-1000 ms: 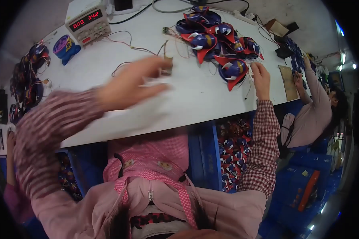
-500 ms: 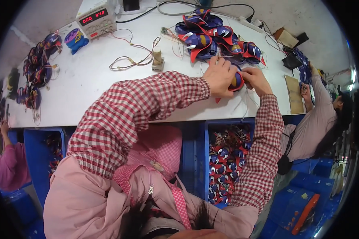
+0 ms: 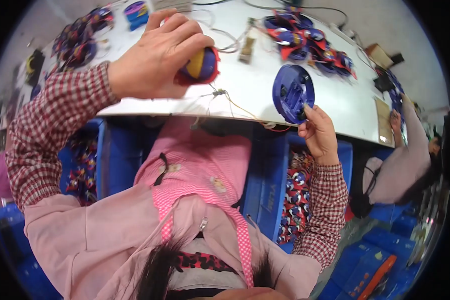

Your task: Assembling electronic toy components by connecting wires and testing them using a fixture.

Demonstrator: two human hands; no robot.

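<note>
In the head view, we found the work in hand, as we judged it, partway along: a red-and-purple shell (image 3: 203, 65) and a round purple base (image 3: 293, 87) were held well apart above the tabletop (image 3: 250, 75). The left hand (image 3: 160, 60) was wrapped over the shell, above the tabletop's front left part; the right hand (image 3: 317, 132) was clamped on the base's rim by thumb and fingers, near the tabletop's front edge. The base's hollow side, with dark round fittings, faced us, and no shell covered it. Loose wires (image 3: 229, 99) trailed over the front edge; we could not tell whether they joined the shell. Toward the tabletop's back right lay a cluster of units (image 3: 315, 45) that looked further along, though blur hid their finish, and another heap (image 3: 80, 37) lay at its left end. A tan block (image 3: 246, 50) stood near its middle, a blue-and-purple container (image 3: 136, 14) at its back left. Below the tabletop were blue bins, the right one (image 3: 267, 180) holding many similar pieces (image 3: 295, 195). Beyond its right end we saw a co-worker (image 3: 402, 155) in a pale top.
</note>
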